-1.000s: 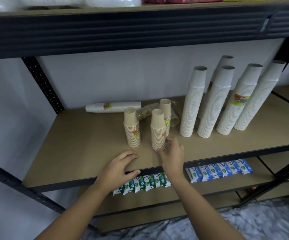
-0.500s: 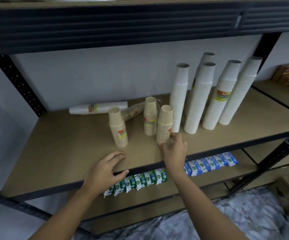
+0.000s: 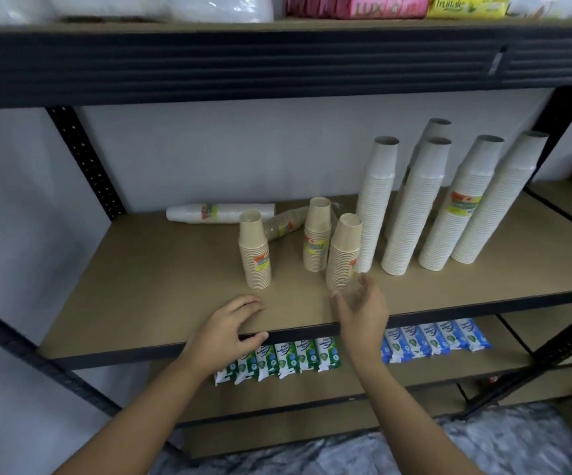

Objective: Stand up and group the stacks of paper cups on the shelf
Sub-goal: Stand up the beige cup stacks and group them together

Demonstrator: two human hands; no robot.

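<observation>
Three short brown cup stacks stand on the wooden shelf (image 3: 161, 289): a left one (image 3: 255, 253), a middle one (image 3: 317, 234) and a right one (image 3: 343, 250) beside the tall white stacks. Another brown stack (image 3: 282, 228) lies on its side behind them. A white stack (image 3: 221, 213) lies at the back. Several tall white stacks (image 3: 414, 207) stand upright on the right. My right hand (image 3: 363, 311) hovers with fingers apart just below the right brown stack, holding nothing. My left hand (image 3: 226, 332) rests on the shelf's front edge, thumb under the lip.
A black upright post (image 3: 85, 162) stands at the back left and another at the right. The shelf above carries white packs and soap boxes (image 3: 356, 6). On the lower shelf lie green (image 3: 277, 361) and blue (image 3: 435, 339) sachet packs.
The right brown stack has been slid right, up against the tall white stacks, and my right hand has come off it and drawn back. My left hand stayed on the edge.
</observation>
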